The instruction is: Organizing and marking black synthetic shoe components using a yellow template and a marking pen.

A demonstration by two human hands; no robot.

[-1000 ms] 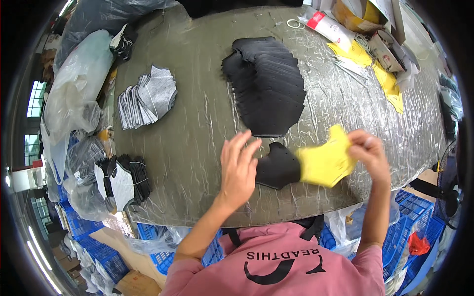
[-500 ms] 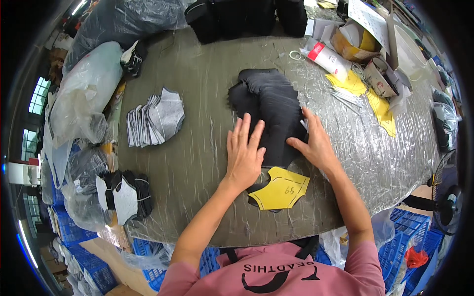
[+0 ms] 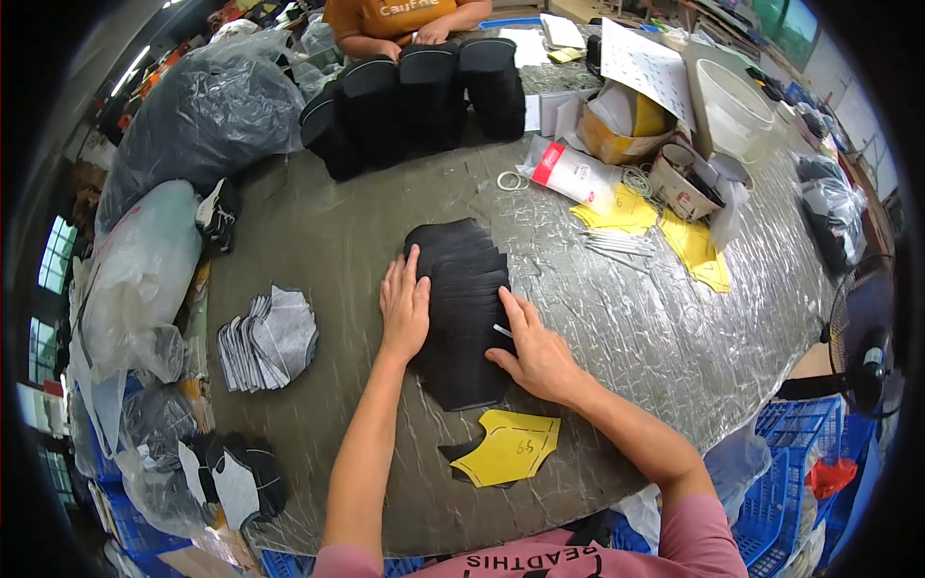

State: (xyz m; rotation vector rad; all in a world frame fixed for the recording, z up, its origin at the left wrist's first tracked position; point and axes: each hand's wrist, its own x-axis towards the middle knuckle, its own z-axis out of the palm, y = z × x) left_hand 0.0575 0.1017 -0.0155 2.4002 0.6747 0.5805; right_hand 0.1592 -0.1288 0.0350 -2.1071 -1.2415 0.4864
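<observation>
A fanned stack of black cut pieces (image 3: 461, 308) lies on the table between my hands. Along its left edge rests my left hand (image 3: 405, 313), open, fingers stretched out and pointing away from me. My right hand (image 3: 540, 358) presses the right edge with its fingertips. A thin white stick (image 3: 502, 330) pokes out between its thumb and fingers; the rest of the stick is hidden. Nearer to me sits a yellow template (image 3: 511, 448) with handwritten marks, and part of a black piece shows beneath it.
Grey pieces (image 3: 275, 337) lie fanned at left, with a black-and-white bundle (image 3: 241, 482) nearer. Black stacks (image 3: 424, 96) stand at the back, before a person in an orange shirt (image 3: 395, 19). White sticks (image 3: 619, 241), yellow templates (image 3: 696, 252) and tubs (image 3: 684, 181) occupy the right.
The black stack looks straighter and less spread. My left hand has moved from its near end to its left edge. The view has shifted, bringing the person at the back into sight.
</observation>
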